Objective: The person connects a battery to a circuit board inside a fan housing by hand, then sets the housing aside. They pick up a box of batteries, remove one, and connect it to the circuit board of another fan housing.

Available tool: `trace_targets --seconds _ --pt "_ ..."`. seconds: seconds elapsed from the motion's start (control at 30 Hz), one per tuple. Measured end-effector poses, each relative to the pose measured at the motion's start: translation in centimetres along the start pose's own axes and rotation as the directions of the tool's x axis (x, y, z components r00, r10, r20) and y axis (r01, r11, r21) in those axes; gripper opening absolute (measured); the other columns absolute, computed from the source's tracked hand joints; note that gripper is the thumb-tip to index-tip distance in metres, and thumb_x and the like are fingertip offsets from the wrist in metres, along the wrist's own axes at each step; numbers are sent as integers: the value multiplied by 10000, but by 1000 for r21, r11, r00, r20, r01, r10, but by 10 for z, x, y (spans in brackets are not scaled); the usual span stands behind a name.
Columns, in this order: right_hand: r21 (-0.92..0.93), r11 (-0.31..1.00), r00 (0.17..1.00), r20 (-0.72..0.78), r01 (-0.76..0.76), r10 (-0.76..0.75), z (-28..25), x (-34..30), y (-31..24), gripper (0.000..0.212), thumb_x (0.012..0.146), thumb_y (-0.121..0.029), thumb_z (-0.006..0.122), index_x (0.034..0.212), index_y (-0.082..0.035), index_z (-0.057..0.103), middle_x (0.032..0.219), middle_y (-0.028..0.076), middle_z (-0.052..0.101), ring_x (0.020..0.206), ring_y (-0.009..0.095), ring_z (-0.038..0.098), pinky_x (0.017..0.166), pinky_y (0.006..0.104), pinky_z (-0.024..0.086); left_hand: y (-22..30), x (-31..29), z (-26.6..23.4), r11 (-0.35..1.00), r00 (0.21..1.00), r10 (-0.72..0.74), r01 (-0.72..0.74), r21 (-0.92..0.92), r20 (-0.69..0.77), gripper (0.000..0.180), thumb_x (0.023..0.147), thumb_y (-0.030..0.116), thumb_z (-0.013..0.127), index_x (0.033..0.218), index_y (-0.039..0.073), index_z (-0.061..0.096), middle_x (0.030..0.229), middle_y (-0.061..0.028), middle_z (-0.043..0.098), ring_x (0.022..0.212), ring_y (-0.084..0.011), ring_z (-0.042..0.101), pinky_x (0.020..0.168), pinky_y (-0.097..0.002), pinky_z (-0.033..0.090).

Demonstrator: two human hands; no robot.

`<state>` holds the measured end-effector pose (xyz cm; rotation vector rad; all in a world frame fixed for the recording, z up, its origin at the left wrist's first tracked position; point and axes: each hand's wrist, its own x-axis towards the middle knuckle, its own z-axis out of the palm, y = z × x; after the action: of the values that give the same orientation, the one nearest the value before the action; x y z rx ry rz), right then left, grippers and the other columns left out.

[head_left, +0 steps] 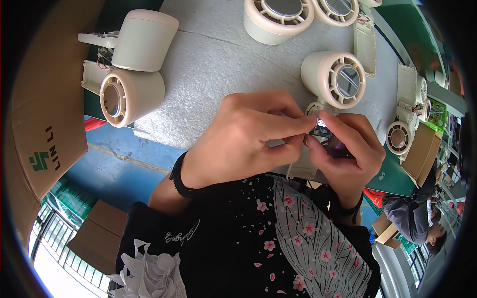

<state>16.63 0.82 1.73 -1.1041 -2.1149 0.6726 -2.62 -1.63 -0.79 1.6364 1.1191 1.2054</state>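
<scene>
A cream handheld fan (314,74) with a round grille head lies in front of me, its opened handle (302,169) pointing toward my body. Between my fingertips, at the head's lower end, shows a small circuit board (320,130) with a white dotted part. My left hand (251,131) is closed, thumb and forefinger pinching at the board's left edge. From the other side my right hand (355,149) is closed on the board, its forefinger at the top and thumb below. A purplish part (337,144) is partly hidden under my right fingers.
Two more fan heads (144,42) (149,94) lie at the left edge of the grey foam mat (198,79). Others (268,32) (343,12) stand at the far side. Fan parts (399,138) and a cardboard box (421,154) are at right. A large carton (49,99) borders the left. A person (410,218) sits at far right.
</scene>
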Motion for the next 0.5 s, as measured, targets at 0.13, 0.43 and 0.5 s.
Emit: trace_targets --seconds 0.13,0.43,0.5 --pt "-4 1000 1000 -3 3 -3 0 0 -1 492 574 29 822 1046 -80 735 797 40 618 548 72 544 465 208 432 0 0 0 1000 1000 -3 3 -8 0 314 666 -83 702 950 43 746 824 -67 673 650 -141 645 541 -234 493" --pt "3 995 995 17 -101 101 0 -1 -6 427 584 70 770 996 -34 724 835 41 656 605 59 533 495 190 385 -1 0 -1 1000 1000 9 -9 21 10 332 653 -84 705 952 53 750 821 -62 672 653 -154 647 544 -247 497" --pt "9 995 995 16 -99 99 -1 0 -7 412 613 70 778 1010 -26 717 833 32 650 605 46 509 503 182 369 -1 0 -1 1000 1000 14 -14 22 8 354 651 -83 707 972 59 748 842 -70 671 682 -165 654 566 -253 504"
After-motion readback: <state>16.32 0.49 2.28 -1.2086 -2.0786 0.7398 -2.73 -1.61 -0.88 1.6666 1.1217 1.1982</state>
